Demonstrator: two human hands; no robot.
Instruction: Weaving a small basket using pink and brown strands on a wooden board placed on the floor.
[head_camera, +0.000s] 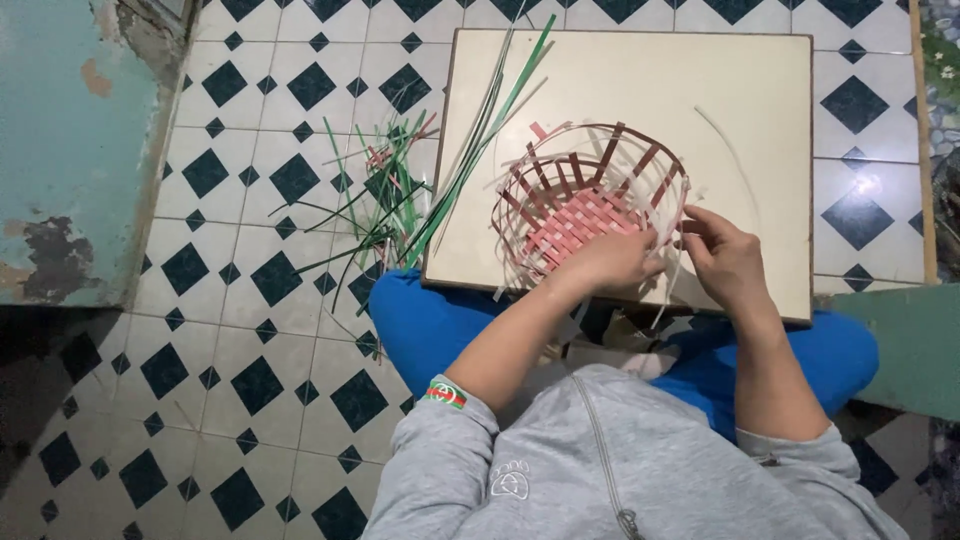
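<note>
A half-woven basket (585, 195) of pink, red and white strips lies tilted on a cream board (750, 90). Its pink woven base faces me and loose upright strips stick out round the rim. My left hand (610, 262) presses on the basket's near edge with fingers curled on the strips. My right hand (725, 258) pinches a white strip at the basket's right side. Both hands sit close together at the board's near edge.
Long green strips (480, 140) lie across the board's left edge. A loose pile of green and pink strips (385, 195) rests on the black-and-white tiled floor to the left. A worn teal wall (70, 150) stands at far left. My blue-trousered legs support the board.
</note>
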